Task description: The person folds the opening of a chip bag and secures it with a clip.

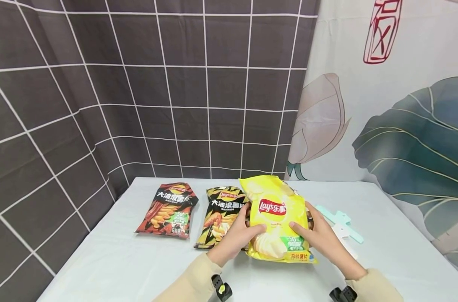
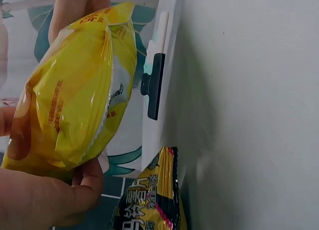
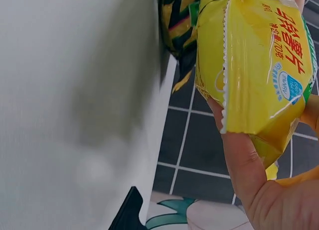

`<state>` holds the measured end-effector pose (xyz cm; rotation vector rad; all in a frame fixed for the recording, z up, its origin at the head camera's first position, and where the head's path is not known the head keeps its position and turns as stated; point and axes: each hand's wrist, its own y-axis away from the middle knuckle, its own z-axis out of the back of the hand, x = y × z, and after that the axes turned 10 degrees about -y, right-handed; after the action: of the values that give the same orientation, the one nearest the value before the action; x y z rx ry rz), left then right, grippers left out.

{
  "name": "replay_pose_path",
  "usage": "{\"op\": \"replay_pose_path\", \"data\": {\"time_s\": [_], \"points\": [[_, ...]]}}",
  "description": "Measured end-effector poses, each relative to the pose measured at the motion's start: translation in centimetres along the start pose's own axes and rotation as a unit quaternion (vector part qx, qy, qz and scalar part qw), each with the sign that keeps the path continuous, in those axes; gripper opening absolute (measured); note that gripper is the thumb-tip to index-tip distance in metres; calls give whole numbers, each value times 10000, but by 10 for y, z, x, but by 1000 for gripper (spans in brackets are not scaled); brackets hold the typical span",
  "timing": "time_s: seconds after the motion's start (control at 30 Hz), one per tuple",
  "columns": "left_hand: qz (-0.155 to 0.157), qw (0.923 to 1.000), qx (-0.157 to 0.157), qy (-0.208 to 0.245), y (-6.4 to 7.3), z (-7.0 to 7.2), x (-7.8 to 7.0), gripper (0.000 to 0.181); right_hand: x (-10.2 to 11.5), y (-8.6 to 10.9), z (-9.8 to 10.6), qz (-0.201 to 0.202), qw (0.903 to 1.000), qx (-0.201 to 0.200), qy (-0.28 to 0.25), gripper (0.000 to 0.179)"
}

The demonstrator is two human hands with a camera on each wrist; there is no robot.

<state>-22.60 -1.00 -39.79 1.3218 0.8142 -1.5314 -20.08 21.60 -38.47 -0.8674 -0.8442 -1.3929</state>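
The left hand (image 1: 238, 235) and right hand (image 1: 321, 235) grip the yellow chip bag (image 1: 277, 224) at 9 and 3 o'clock, above the counter (image 1: 112, 262). It looks light, slick, crushable; gentle side holds should suit.

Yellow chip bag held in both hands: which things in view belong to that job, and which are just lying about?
Belong to the job:
yellow chip bag
left hand, holding it
right hand, holding it

Apparently lying about:
red chip bag
black chip bag
pale green plastic piece
white plastic piece
black plastic piece
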Motion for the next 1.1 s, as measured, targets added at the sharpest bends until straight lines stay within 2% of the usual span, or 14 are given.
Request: {"op": "replay_pose_path", "data": {"time_s": [0.33, 0.67, 0.87, 1.1], "points": [[-295, 9991, 256, 181, 9, 15, 6, 92, 6, 9, -10, -19, 9981, 174, -590, 86], [-154, 9982, 474, -328, 19, 32, 9, 93, 11, 16, -22, -75, 9974, 200, -686, 87], [-303, 9961, 786, -250, 24, 38, 12, 91, 8, 22, -26, -90, 9975, 328, -622, 89], [-356, 9938, 797, -692, 31, 42, 18, 95, 3, 26, -32, -11, 9967, 473, -656, 87]]}}
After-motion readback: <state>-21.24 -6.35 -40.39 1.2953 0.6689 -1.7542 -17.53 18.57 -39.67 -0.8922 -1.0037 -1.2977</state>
